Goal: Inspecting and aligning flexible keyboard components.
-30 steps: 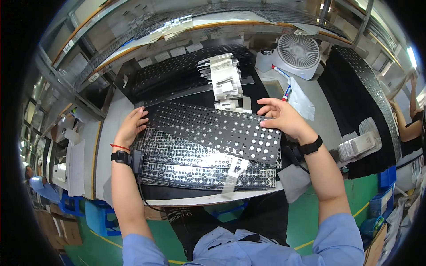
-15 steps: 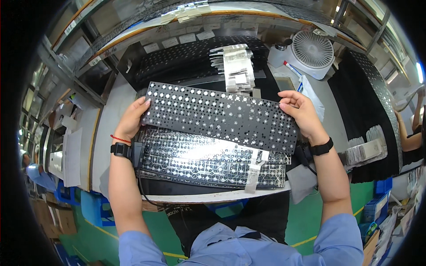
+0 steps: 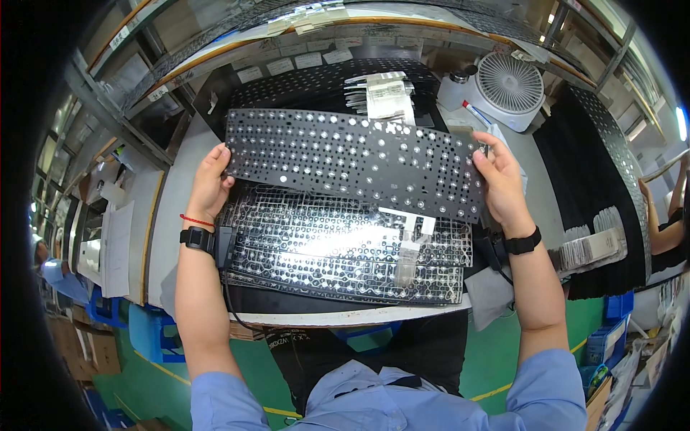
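A long black keyboard membrane sheet, dotted with holes and shiny round spots, is stretched between my hands above the table. My left hand pinches its left end between thumb and fingers. At the other end, my right hand grips the right edge, thumb in front. A white tail hangs from the sheet's near edge. Below it lie clear, glossy keyboard sheets with a fine printed pattern, glare whitening their middle. A translucent strip rests on them.
Behind the held sheet stand a stack of black perforated sheets and a bundle of white tails. A white fan is at the back right. More black sheets lie at right, near another person's arm. Dark blocks with cables flank the glossy sheets.
Both hands have kept hold of the black membrane sheet, which has moved away from me and tilted. More of the glossy sheets shows beneath it, and the white tail has shifted farther back.
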Demonstrator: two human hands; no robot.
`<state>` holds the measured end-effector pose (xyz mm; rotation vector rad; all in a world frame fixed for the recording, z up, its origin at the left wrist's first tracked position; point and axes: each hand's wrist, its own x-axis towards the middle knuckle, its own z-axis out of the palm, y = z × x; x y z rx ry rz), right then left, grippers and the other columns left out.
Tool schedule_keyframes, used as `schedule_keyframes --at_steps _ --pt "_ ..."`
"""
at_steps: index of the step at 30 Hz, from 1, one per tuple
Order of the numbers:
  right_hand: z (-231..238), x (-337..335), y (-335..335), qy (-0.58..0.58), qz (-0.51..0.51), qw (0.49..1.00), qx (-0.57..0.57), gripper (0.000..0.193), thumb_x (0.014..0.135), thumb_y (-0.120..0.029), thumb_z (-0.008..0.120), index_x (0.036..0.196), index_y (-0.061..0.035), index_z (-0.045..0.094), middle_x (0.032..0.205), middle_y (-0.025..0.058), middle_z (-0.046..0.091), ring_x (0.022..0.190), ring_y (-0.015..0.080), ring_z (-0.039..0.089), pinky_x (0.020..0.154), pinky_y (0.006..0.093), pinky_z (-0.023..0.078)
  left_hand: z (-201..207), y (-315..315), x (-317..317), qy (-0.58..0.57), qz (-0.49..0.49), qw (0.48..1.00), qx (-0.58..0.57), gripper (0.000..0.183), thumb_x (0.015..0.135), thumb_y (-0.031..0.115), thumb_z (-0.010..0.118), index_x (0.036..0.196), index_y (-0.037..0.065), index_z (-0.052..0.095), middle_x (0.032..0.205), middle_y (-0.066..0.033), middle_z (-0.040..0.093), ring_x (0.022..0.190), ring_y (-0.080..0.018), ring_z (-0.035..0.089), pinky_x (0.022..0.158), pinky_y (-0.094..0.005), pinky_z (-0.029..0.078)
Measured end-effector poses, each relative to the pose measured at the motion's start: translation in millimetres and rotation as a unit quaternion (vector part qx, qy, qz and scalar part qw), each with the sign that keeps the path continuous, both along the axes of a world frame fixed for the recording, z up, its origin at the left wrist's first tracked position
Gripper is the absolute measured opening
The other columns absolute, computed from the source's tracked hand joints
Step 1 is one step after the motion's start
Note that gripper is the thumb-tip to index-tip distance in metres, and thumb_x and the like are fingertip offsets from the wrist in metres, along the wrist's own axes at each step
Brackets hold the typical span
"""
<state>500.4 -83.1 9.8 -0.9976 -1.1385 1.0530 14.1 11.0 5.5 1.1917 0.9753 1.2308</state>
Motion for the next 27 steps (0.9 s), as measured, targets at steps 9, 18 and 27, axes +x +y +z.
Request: schedule_keyframes --at_steps 9,18,27 --pt "3.1 6.1 -0.4 -0.007 -0.018 0.999 -0.03 0.038 0.101 -0.026 0.053 0.129 -0.0017 0.05 0.093 0.0062 0.063 0.071 0.0097 0.061 0.06 0.0208 0.047 -5.1 10.8 -11.7 -0.148 0.096 0.983 0.057 0.033 0.1 0.02 0.054 0.126 0.0 0.054 0.116 -0.0077 0.063 0.094 -0.0123 0.062 0.086 -0.021 0.053" --pt "-9.4 4.4 -0.9 -0.357 0.157 0.913 -0.117 0.023 0.086 -0.01 0.071 0.104 0.0027 0.064 0.075 -0.0024 0.062 0.07 0.0046 0.055 0.064 0.0207 0.045 -12.3 11.2 -37.8 -0.122 0.032 0.992 0.013 0.026 0.101 0.029 0.052 0.104 0.004 0.059 0.125 -0.0145 0.061 0.102 -0.0194 0.063 0.084 -0.0266 0.051" --pt "-3.2 2.3 -2.8 -0.259 0.062 0.961 -0.069 0.01 0.093 -0.01 0.062 0.092 -0.0007 0.065 0.083 -0.003 0.062 0.076 0.005 0.053 0.07 0.0222 0.044 0.6 -2.4 -6.3 0.06 0.009 0.996 -0.061 0.041 0.102 0.035 0.047 0.125 0.002 0.055 0.118 -0.0116 0.065 0.096 -0.015 0.062 0.084 -0.0267 0.05"
